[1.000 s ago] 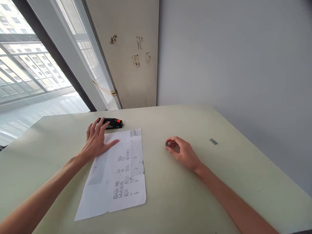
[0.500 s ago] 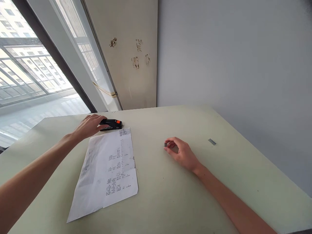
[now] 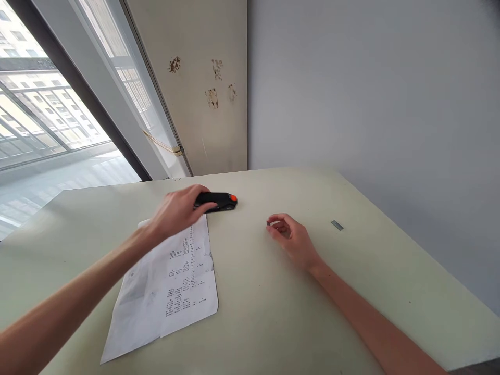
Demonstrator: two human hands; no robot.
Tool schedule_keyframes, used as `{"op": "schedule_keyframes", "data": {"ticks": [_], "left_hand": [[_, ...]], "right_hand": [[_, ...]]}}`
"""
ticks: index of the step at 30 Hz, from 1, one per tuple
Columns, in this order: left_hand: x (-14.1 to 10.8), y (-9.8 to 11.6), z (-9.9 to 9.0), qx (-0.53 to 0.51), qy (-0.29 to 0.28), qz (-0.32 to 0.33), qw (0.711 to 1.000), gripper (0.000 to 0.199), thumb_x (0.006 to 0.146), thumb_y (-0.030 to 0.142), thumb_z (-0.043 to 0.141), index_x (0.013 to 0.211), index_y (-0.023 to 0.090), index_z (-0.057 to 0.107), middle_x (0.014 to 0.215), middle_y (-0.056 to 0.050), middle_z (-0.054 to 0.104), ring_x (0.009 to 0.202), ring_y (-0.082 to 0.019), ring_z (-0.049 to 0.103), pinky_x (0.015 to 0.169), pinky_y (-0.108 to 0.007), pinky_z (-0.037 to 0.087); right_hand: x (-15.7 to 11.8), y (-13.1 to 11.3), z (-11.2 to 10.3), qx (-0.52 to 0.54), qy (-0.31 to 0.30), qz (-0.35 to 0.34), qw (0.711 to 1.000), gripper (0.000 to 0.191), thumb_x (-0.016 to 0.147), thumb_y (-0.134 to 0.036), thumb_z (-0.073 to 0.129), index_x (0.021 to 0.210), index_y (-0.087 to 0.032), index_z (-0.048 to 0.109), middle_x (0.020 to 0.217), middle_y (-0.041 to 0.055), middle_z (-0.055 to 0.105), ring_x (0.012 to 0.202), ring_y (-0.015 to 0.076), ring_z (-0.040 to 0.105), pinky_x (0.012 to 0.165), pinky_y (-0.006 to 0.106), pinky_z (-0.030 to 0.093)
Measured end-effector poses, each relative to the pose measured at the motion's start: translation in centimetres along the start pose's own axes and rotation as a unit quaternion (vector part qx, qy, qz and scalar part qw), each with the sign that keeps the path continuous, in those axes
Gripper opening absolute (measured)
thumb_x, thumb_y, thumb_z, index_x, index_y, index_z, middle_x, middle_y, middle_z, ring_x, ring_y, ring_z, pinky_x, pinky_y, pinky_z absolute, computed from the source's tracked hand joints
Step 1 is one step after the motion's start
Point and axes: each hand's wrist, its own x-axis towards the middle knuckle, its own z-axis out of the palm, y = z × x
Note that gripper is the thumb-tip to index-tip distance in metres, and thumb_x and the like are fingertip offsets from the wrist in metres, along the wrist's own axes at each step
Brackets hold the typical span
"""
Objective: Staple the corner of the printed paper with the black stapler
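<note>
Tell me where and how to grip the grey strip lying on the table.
Pinch the grey strip across its two long edges, around mid-length, coming from above; that seems best, since it looks narrow and thin and lies flat on the table. The right hand is nearer, but it holds a small grey piece.

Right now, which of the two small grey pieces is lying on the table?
The strip right of the right hand; the other piece is pinched between that hand's fingers.
</note>
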Motion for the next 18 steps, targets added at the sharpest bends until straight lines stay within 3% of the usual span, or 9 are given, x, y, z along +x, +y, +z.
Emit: {"op": "schedule_keyframes", "data": {"ticks": [4, 8, 12, 18], "left_hand": [[-1.0, 5.8, 3.1, -0.07, -0.016, 0.068, 0.995, 0.041, 0.104, 0.061, 0.048, 0.113, 0.023, 0.061, 0.095, -0.005, 0.077, 0.074, -0.023, 0.07, 0.063, -0.034, 0.046], [-2.0, 9.2, 6.3, -0.142, 0.001, 0.091, 0.986, 0.031, 0.104, 0.055, 0.053, 0.109, 0.024, 0.059, 0.091, -0.004, 0.076, 0.07, -0.021, 0.07, 0.064, -0.034, 0.048], [-2.4, 10.2, 7.9, -0.179, 0.014, 0.088, 0.98, 0.028, 0.104, 0.052, 0.056, 0.109, 0.025, 0.059, 0.092, -0.003, 0.076, 0.07, -0.02, 0.068, 0.065, -0.035, 0.049], [-3.0, 9.2, 7.5, -0.221, -0.013, 0.067, 0.973, 0.029, 0.103, 0.054, 0.057, 0.113, 0.026, 0.059, 0.098, -0.004, 0.075, 0.073, -0.02, 0.068, 0.069, -0.037, 0.053]], "right_hand": [[0.6, 0.6, -0.7, 0.051, 0.057, 0.014, 0.997, 0.04, 0.094, -0.056, 0.066, 0.117, -0.024, 0.063, 0.125, 0.011, 0.073, 0.099, 0.0223, 0.072, 0.083, 0.037, 0.059], [0.7, 0.8, -1.3, 0.013, 0.098, 0.008, 0.995, 0.04, 0.095, -0.058, 0.063, 0.115, -0.024, 0.064, 0.129, 0.0117, 0.071, 0.102, 0.0233, 0.072, 0.083, 0.037, 0.06], [0.8, 1.3, -1.7, -0.074, 0.129, -0.001, 0.989, 0.038, 0.096, -0.057, 0.062, 0.112, -0.023, 0.064, 0.123, 0.0115, 0.073, 0.102, 0.0252, 0.071, 0.085, 0.04, 0.059], [1.1, 2.4, -2.1, -0.134, 0.128, -0.009, 0.983, 0.036, 0.095, -0.055, 0.064, 0.112, -0.024, 0.064, 0.12, 0.0106, 0.073, 0.107, 0.0287, 0.067, 0.097, 0.049, 0.052]]}}
